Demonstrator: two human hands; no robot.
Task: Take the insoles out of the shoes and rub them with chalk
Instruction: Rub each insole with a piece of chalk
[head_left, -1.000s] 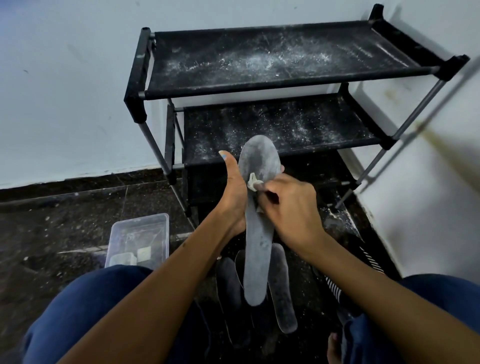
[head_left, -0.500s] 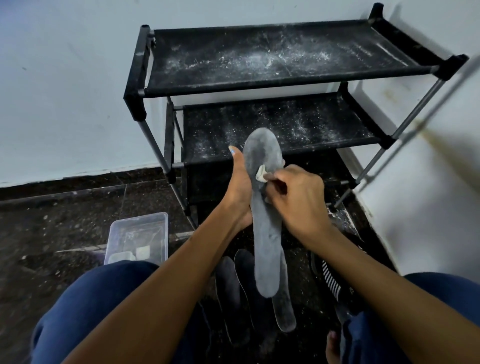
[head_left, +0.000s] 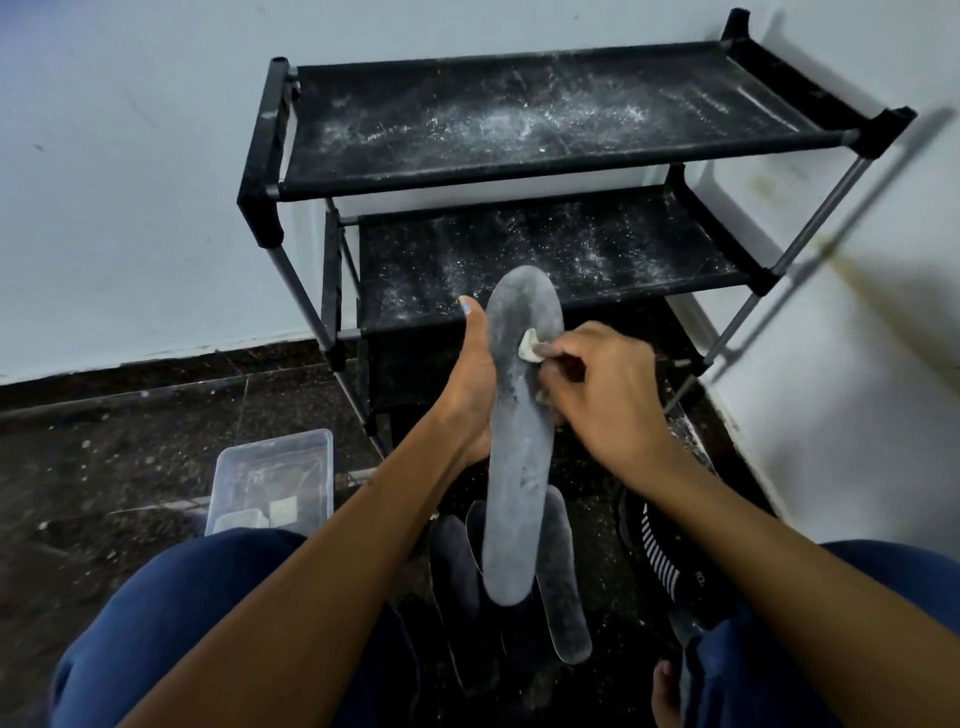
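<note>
Insoles (head_left: 563, 587) already removed are seen lying nearest, below the held insole (head_left: 519, 441). Its long axis runs away from the body; it is gripped by the left hand (head_left: 470, 395) at its left edge, while chalk (head_left: 529, 346) is pinched against its forepart by the right hand (head_left: 602, 384), before the rack (head_left: 524, 171).

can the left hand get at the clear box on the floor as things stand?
Probably not right now: the left hand grips the raised insole while the right hand rubs chalk on it. The clear box sits uncovered beside the left knee, path free once the insole is released.
</note>
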